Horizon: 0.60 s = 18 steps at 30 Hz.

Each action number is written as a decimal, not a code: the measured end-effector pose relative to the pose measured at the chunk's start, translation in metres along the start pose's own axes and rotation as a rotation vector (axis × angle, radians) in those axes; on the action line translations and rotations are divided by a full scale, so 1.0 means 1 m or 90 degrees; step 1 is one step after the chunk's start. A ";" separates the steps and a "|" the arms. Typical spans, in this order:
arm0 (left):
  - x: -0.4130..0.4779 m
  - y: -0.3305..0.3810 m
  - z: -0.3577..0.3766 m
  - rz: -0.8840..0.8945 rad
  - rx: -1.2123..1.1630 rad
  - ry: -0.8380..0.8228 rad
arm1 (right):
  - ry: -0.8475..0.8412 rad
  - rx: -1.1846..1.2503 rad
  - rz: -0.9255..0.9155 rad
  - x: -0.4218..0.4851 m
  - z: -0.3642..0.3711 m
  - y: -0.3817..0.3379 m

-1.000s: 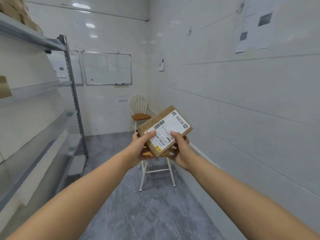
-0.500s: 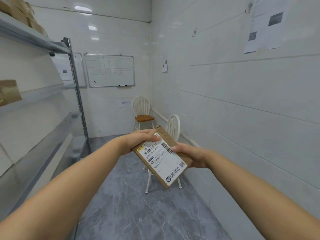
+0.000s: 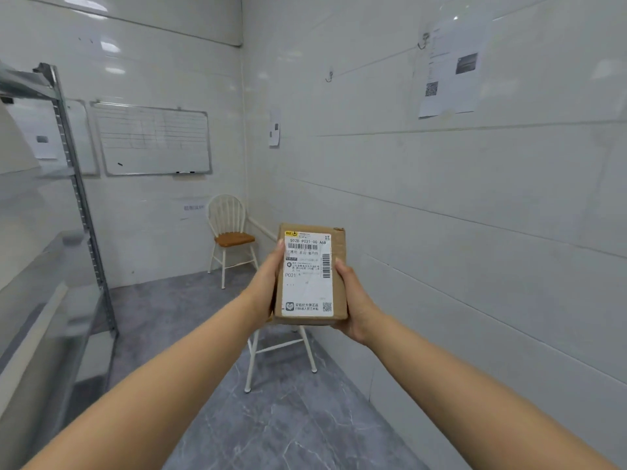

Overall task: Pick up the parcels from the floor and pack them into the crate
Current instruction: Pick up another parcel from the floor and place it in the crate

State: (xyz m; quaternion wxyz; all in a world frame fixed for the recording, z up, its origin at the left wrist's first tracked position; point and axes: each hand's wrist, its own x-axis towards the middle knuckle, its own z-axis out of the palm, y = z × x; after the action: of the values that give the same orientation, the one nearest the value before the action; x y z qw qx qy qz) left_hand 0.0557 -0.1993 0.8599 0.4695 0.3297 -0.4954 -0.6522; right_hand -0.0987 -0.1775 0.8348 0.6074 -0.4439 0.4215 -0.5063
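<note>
both arms reach forward, holding a brown parcel (image 3: 310, 276) upright between them, its white label (image 3: 307, 273) facing the camera. the left hand (image 3: 266, 283) grips its left edge, the right hand (image 3: 354, 300) its right edge and back. below the parcel stands a white chair (image 3: 278, 354), mostly hidden; a second chair (image 3: 230, 237) with an orange seat sits in the corner. a whiteboard (image 3: 152, 139) hangs on the far wall, a metal rack (image 3: 78, 195) stands at left, and a paper sheet (image 3: 451, 66) is stuck on the right wall. the floor (image 3: 288, 429) is grey marble.

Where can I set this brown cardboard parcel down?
Bare grey stone-look floor between the metal shelving rack and the white tiled wall; also the far white chair's orange seat. The nearer white chair is mostly hidden.
</note>
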 end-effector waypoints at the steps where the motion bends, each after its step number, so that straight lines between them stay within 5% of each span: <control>1: 0.003 -0.004 0.007 -0.006 -0.018 -0.017 | 0.021 0.003 -0.021 -0.005 -0.005 -0.002; 8: 0.021 -0.050 0.061 -0.081 0.007 -0.100 | 0.235 -0.008 -0.065 -0.054 -0.058 0.000; 18: -0.013 -0.133 0.213 -0.200 -0.002 -0.397 | 0.522 0.068 -0.095 -0.209 -0.149 0.026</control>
State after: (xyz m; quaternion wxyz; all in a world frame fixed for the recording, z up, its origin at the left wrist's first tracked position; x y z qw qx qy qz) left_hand -0.1685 -0.1059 0.7946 0.1900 0.1863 -0.5570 -0.7867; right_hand -0.2629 0.0150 0.7851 0.3729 -0.2029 0.5683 -0.7048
